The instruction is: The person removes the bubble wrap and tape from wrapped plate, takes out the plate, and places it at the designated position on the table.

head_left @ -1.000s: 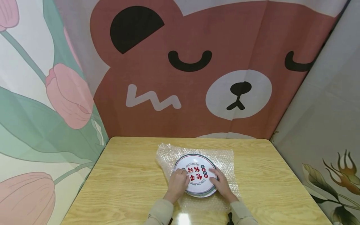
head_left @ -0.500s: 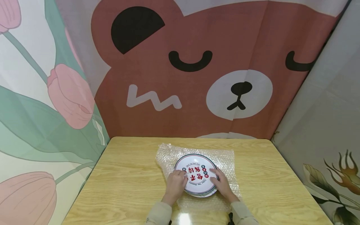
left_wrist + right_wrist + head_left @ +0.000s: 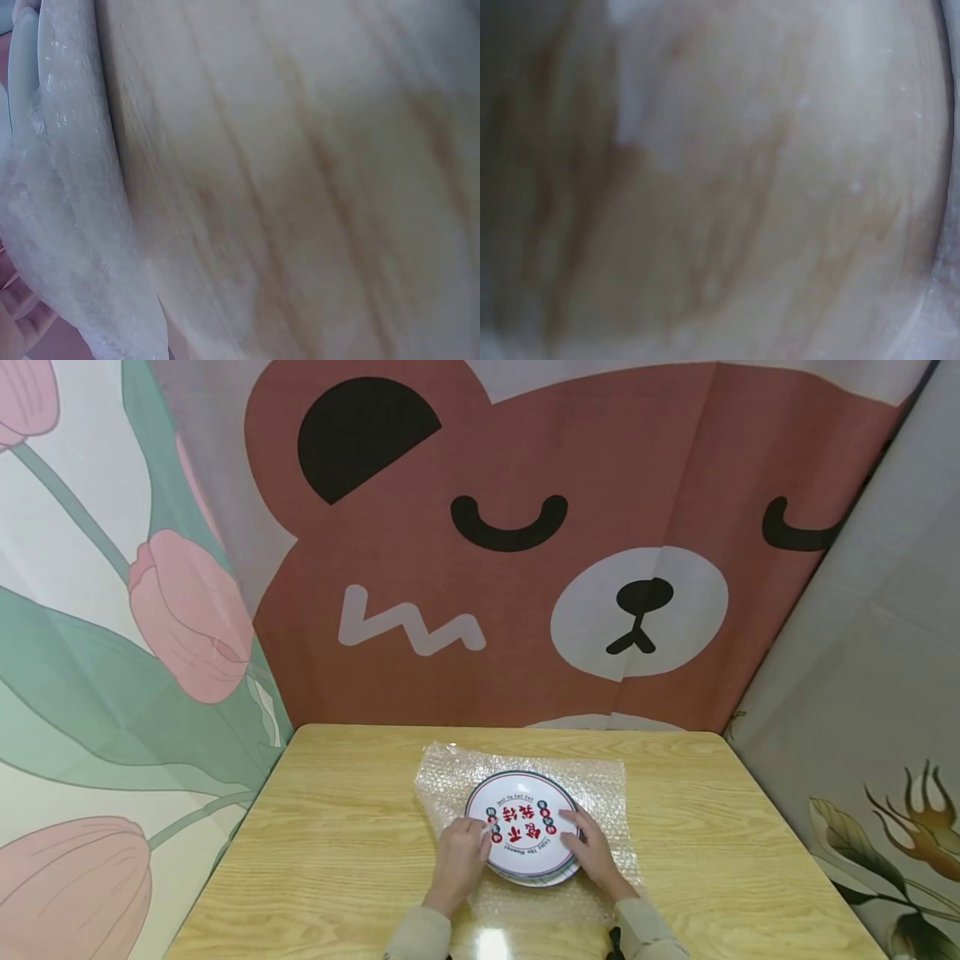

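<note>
In the head view a stack of round white plates [image 3: 522, 857], with red and dark lettering on the top one, lies on a sheet of bubble wrap [image 3: 592, 781]. My left hand [image 3: 457, 860] is at the stack's left edge, fingers curled, pinching a small thin whitish piece too small to identify. My right hand [image 3: 594, 852] rests on the right rim, thumb and a finger lying on the top plate. In the left wrist view, bubble wrap [image 3: 82, 225] curls up beside the pale plate edges [image 3: 25, 67], and some fingers [image 3: 22, 311] show below.
All of this lies on a wood-grain table [image 3: 345, 827]. A curtain with a bear print [image 3: 420, 685] hangs behind it, and printed cloths hang at both sides. The right wrist view is mostly blurred tabletop [image 3: 705, 187].
My left hand has drawn back left and slightly down across the plate's edge, uncovering more of its lettering. My right hand and the plates have hardly moved.
</note>
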Action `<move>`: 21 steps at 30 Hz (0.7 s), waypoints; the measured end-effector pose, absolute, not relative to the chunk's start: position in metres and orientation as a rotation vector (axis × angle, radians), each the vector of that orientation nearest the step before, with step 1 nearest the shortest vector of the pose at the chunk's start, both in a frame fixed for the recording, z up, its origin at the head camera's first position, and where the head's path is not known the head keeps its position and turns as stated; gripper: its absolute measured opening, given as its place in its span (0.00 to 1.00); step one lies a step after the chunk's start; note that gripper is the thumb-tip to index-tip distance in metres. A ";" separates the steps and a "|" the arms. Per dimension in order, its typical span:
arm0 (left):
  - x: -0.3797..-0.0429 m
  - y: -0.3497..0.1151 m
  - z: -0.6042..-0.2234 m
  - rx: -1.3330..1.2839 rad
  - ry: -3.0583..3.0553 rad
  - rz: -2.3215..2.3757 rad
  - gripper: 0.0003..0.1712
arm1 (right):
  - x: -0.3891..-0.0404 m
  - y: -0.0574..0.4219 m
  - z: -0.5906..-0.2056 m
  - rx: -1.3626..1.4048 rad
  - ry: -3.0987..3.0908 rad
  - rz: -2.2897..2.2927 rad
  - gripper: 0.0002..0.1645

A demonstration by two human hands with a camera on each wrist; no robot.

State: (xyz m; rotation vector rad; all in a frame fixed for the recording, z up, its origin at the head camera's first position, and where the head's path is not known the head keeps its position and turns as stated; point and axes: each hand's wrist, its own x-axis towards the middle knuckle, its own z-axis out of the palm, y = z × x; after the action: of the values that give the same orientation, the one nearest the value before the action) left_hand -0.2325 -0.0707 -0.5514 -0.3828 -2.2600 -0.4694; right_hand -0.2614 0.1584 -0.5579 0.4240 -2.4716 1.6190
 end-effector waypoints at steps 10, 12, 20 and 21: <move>-0.227 -0.079 -0.553 -0.358 -2.218 -0.508 0.09 | -0.262 0.159 -0.558 0.451 -2.459 1.630 0.20; -0.227 -0.081 -0.553 -0.351 -2.209 -0.509 0.08 | -0.265 0.161 -0.563 0.456 -2.456 1.623 0.20; -0.222 -0.084 -0.552 -0.363 -2.153 -0.527 0.08 | -0.280 0.170 -0.593 0.415 -2.495 1.598 0.21; -0.222 -0.084 -0.553 -0.362 -2.149 -0.532 0.08 | -0.281 0.170 -0.594 0.421 -2.484 1.599 0.21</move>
State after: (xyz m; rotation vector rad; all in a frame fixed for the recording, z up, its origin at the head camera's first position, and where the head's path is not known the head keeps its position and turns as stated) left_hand -0.2218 -0.0842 -0.5525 -0.3616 -2.1489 -0.5319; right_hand -0.2805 0.1701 -0.5937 0.4214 -2.4840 1.5994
